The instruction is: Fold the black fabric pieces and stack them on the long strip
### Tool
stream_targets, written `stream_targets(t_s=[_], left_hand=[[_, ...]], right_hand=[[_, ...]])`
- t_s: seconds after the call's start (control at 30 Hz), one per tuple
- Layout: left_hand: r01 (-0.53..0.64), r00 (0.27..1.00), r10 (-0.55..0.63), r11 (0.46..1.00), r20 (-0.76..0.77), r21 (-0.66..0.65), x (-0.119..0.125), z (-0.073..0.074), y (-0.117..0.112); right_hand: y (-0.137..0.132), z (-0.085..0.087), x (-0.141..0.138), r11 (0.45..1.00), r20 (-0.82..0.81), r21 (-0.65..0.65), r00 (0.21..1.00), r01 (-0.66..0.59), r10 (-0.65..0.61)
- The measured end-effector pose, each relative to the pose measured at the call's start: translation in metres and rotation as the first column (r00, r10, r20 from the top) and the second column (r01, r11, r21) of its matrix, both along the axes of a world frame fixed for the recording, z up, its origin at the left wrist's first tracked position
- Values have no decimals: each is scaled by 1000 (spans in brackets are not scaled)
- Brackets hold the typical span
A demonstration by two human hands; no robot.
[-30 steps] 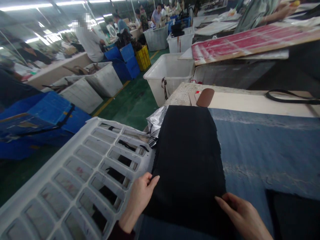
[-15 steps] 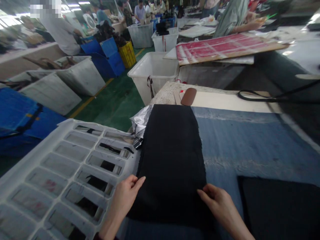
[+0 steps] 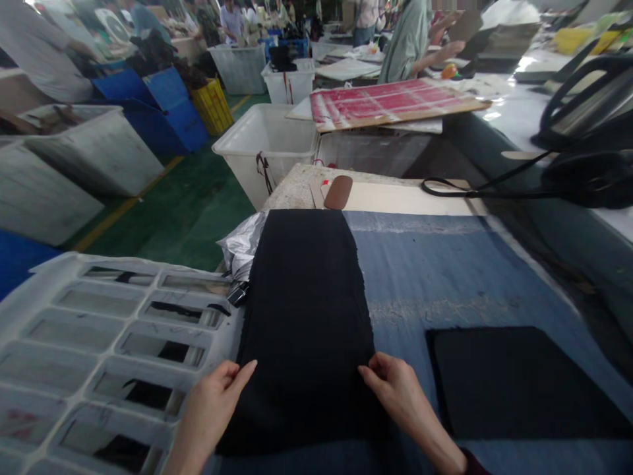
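Two hands flank the black cloth (image 3: pixel 306 316) lying between them on the counter (image 3: pixel 445 264). The right hand (image 3: pixel 395 392) has its grip pinched on one edge. The left hand (image 3: pixel 212 402) touches the other edge, its grip unclear. Even outward tension likely smooths the cloth best.

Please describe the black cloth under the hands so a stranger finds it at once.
Find the blue cover. Along its left edge, beside the white crate, lies the long black cloth. Unlike the squarish black piece, it is held by the left hand and right hand.

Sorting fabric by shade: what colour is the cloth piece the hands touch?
The cloth piece is black, plain; head view shows it.
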State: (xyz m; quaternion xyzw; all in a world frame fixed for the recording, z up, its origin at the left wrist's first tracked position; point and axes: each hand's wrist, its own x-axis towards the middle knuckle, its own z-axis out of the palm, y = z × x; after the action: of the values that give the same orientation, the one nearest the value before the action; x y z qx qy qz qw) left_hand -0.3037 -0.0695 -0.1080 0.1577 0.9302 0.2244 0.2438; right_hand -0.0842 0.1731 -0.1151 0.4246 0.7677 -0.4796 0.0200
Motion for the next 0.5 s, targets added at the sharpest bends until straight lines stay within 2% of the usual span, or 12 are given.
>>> stream_targets(t_s=[0.3,0.5], left_hand=[[10,1000,-10,999,-16,-37,0,1,2],[-10,998,15,997,-61,76,5,7,5]], right_hand=[[0,4,-1,999,32,35,999,-14,13],[3,-6,5,993,65,61,993,-104,100]])
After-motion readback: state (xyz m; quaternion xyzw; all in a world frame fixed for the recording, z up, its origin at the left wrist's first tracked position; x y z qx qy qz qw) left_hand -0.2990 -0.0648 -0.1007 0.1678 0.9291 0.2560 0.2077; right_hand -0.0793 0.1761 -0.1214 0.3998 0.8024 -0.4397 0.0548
